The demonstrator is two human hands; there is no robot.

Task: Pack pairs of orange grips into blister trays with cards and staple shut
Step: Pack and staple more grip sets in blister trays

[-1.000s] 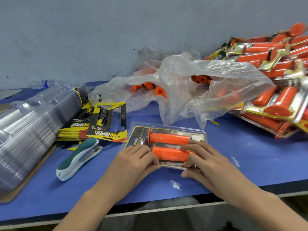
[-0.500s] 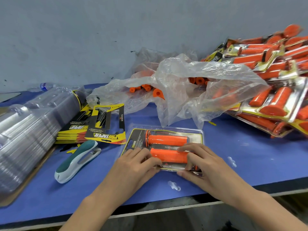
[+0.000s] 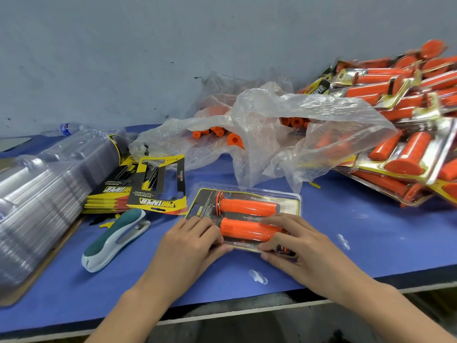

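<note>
Grip of left hand [image 3: 195, 241], right hand [image 3: 300, 246], pinching blister tray [image 3: 288, 205], near edge hidden

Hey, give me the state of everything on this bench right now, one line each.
blister pack, lying flat, two grips and card inside
left hand, pinching its near edge
right hand, pinching its near edge
stapler, lying untouched
plastic bag, open, loose grips inside
finished packs, piled at right
empty trays, stacked
</note>
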